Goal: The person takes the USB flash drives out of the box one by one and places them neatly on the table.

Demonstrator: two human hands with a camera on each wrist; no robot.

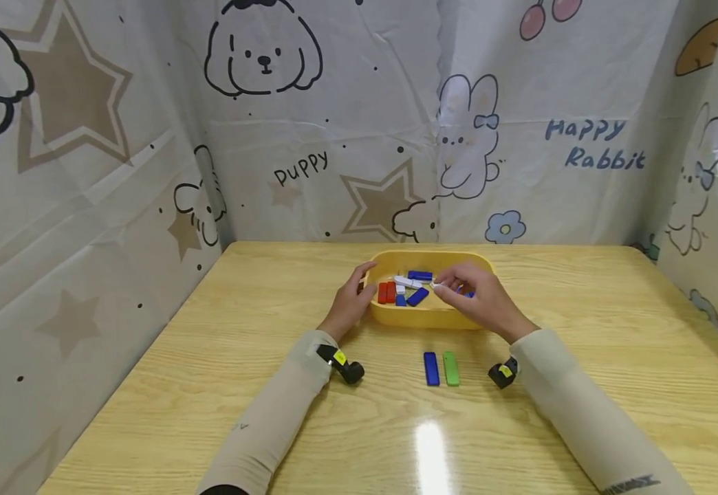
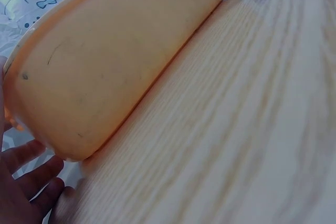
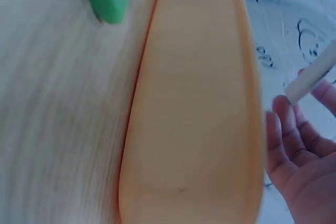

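Head view: our right hand (image 1: 475, 292) pinches a narrow white plastic bar (image 3: 313, 74) above the middle of a yellow plastic tray (image 1: 430, 317); our left hand (image 1: 349, 302) rests spread against its left end. We judge the bar light, stiff, best gripped mid-length.

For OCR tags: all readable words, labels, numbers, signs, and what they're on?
"PUPPY": cloth backdrop
"Happy Rabbit": same cloth, farther right
Too small or blurred: dark marking on right sleeve; any print on yellow patches on wrist cameras; cloth lettering in right wrist view.
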